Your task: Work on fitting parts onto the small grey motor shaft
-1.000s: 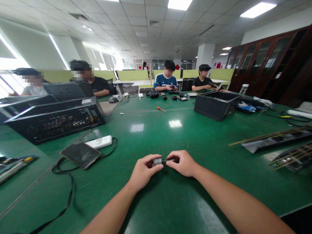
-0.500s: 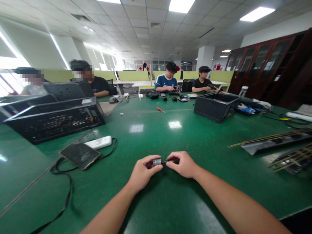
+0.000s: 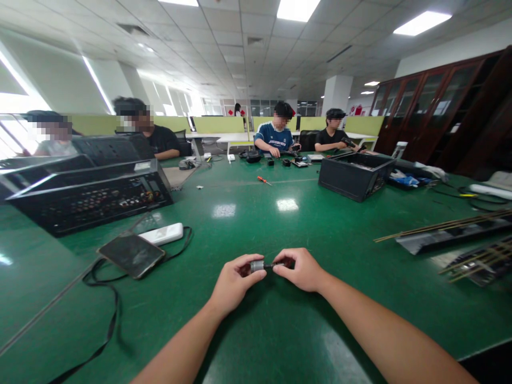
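My left hand (image 3: 235, 280) is closed around a small silver-grey metal cylinder (image 3: 257, 265), thumb below and fingers above it. A thin dark shaft (image 3: 269, 265) runs from the cylinder's right end towards my right hand (image 3: 300, 271). That hand pinches the shaft between thumb and fingertips, and its curled fingers hide the far end. Both hands are just above the green tabletop (image 3: 256, 330), a small gap between them. Whether the cylinder and shaft are one piece, I cannot tell.
Left lie a dark phone-like slab (image 3: 131, 253), a white power strip (image 3: 162, 233) and a black cable (image 3: 114, 304). Black computer cases (image 3: 100, 200) stand left and another case (image 3: 352, 178) right. A screwdriver (image 3: 263, 181) lies ahead; thin rods (image 3: 448, 225) lie right. Several people sit opposite.
My hands, the cylinder and the shaft stay almost in place. Across the table, the person in blue has moved their hands apart, one reaching down to the tabletop.
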`<state>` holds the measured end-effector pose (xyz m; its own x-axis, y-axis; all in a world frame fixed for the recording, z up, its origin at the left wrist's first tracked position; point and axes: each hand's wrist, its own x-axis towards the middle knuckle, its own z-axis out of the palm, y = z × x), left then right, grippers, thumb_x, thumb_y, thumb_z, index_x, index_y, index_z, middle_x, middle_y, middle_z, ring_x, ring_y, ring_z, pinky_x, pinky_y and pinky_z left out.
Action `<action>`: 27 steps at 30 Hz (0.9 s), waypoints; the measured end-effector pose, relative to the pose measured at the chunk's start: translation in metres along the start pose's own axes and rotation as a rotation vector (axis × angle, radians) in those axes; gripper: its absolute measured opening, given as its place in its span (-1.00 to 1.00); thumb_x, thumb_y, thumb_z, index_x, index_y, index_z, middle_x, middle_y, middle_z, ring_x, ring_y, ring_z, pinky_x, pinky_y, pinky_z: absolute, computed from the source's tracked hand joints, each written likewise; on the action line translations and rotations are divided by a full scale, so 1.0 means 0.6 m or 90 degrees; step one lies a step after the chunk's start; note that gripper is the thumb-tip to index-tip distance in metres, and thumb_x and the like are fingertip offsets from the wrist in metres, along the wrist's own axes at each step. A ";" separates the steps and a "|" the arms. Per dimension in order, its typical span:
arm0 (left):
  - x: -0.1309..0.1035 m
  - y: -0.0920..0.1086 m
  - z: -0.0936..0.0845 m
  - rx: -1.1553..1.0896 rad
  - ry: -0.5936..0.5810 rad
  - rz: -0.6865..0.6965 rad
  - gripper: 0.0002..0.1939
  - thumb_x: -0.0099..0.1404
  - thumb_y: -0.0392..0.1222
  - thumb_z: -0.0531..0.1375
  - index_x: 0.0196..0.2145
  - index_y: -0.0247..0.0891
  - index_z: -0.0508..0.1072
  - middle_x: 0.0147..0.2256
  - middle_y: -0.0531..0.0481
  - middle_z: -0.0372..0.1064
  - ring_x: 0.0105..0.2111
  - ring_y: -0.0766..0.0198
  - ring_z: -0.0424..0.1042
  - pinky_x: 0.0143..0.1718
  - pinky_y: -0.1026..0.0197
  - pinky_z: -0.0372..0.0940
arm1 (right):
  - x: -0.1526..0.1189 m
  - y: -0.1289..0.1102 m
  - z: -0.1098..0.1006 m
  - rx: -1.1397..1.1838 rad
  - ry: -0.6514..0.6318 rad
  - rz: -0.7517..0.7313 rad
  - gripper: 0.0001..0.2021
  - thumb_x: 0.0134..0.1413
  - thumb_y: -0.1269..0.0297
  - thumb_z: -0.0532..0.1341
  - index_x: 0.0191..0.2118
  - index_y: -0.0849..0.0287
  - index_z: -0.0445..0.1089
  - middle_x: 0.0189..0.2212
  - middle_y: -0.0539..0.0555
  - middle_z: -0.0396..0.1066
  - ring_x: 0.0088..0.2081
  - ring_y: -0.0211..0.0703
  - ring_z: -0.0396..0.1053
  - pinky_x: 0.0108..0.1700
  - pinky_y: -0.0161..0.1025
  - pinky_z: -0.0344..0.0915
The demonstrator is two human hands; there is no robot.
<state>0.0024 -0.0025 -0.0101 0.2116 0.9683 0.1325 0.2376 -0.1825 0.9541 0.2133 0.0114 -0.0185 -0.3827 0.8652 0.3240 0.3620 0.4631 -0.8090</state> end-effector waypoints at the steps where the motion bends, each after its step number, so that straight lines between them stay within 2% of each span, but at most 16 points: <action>1: 0.000 -0.001 0.000 -0.002 0.000 -0.001 -0.64 0.04 -0.12 0.35 -0.18 -0.27 0.52 -0.29 -0.05 0.48 -0.30 0.17 0.43 -0.22 0.20 0.30 | 0.000 0.001 0.000 0.001 0.000 0.001 -0.84 0.01 0.26 0.25 -0.30 0.20 0.50 -0.48 0.02 0.46 -0.47 -0.25 0.34 -0.39 -0.33 0.25; 27: 0.000 0.003 -0.001 -0.029 0.006 -0.030 -0.62 0.03 -0.13 0.36 -0.17 -0.29 0.52 -0.33 -0.05 0.47 -0.40 0.25 0.39 -0.34 0.26 0.28 | 0.002 0.006 -0.006 0.022 -0.018 0.031 -0.83 0.01 0.26 0.25 -0.30 0.23 0.50 -0.50 0.02 0.44 -0.48 -0.26 0.32 -0.40 -0.34 0.22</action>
<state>0.0022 -0.0029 -0.0081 0.1922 0.9773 0.0888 0.2032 -0.1282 0.9707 0.2173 0.0151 -0.0193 -0.3895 0.8807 0.2697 0.3513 0.4127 -0.8404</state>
